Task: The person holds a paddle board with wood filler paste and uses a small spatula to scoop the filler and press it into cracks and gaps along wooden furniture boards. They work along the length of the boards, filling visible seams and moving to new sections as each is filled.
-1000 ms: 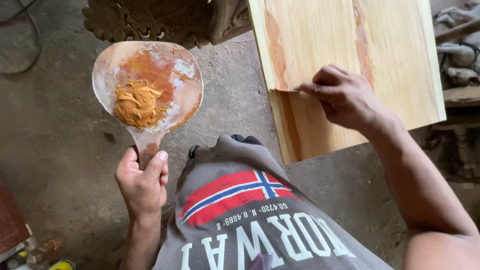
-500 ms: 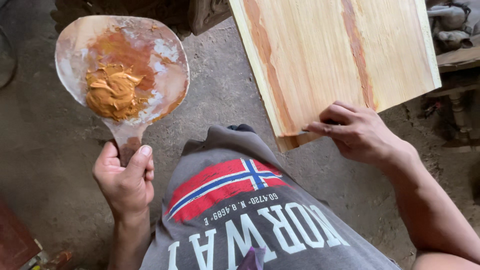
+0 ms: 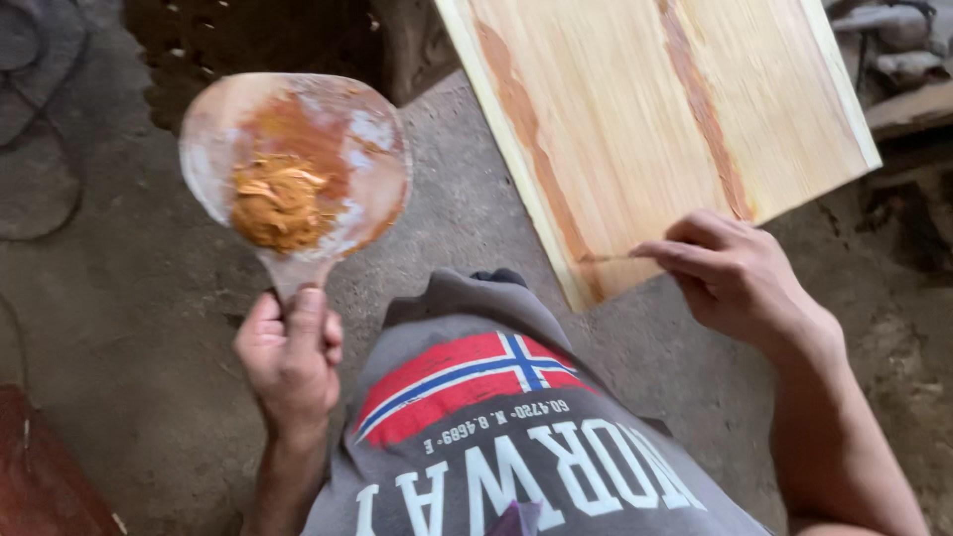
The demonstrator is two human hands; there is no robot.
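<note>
Head view, looking straight down. Landmark: the wooden panel (image 3: 655, 129), pale with two reddish grain streaks, tilted, its lower corner pointing toward your lap.

Your left hand (image 3: 290, 352) is well left of the panel, fist clamped round the handle of a round wooden paddle (image 3: 296, 164). The paddle is held face up, blade above the fist, off the panel's left edge and clear of it. A lump of orange-brown filler paste (image 3: 275, 199) sits on the blade, left of centre, with a rusty smear and whitish patches around it.

Your right hand (image 3: 735, 278) is at the panel's lower edge, near the bottom corner. Fingers are pinched together on a thin, narrow tool (image 3: 606, 257) that looks like a small blade or spatula; it is blurred, so I can't tell which. Its tip touches the panel face on the left reddish streak, just above the corner. The rest of that hand hangs just off the panel's lower edge.

Your grey shirt (image 3: 496, 427), with a red, white and blue flag patch and white lettering, fills the frame below the panel's corner, between the two arms.

The concrete floor (image 3: 119, 328) lies under and left of the panel. Dark carved wooden furniture (image 3: 288, 35) stands at the panel's upper left. Pale clutter (image 3: 898, 50) lies off the panel's right edge, too blurred to identify. A reddish-brown object (image 3: 40, 476) sits far lower left, cut off by the frame.
</note>
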